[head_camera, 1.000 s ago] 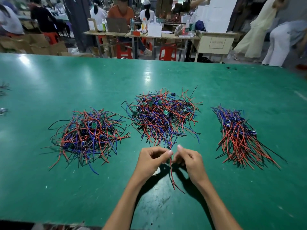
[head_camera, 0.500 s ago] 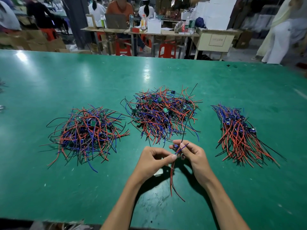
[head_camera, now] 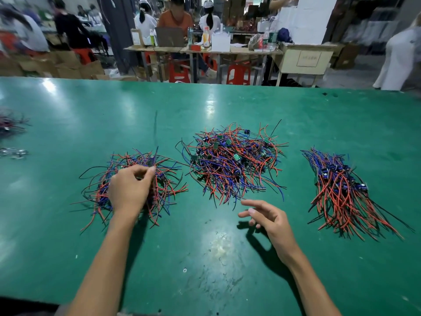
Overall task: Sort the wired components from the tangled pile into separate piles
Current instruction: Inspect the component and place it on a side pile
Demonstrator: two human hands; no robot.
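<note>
Our left hand [head_camera: 132, 190] pinches a wired component over the left pile [head_camera: 136, 185], likely to drop it; right hand [head_camera: 266, 217], fingers loose and empty, waits beside the tangled pile [head_camera: 232, 165].

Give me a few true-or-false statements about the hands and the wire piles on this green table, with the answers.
1. Three piles of wires lie in front of the person. True: a left pile, a middle pile and a right pile.
2. The right hand grips a bundle of wires. False: it hovers, holding nothing, fingers relaxed.
3. The left hand is over the left pile, fingers pinched together at a wire. True.
4. The right pile is the most tangled. False: its wires lie roughly side by side.
5. The table is red. False: green.
</note>
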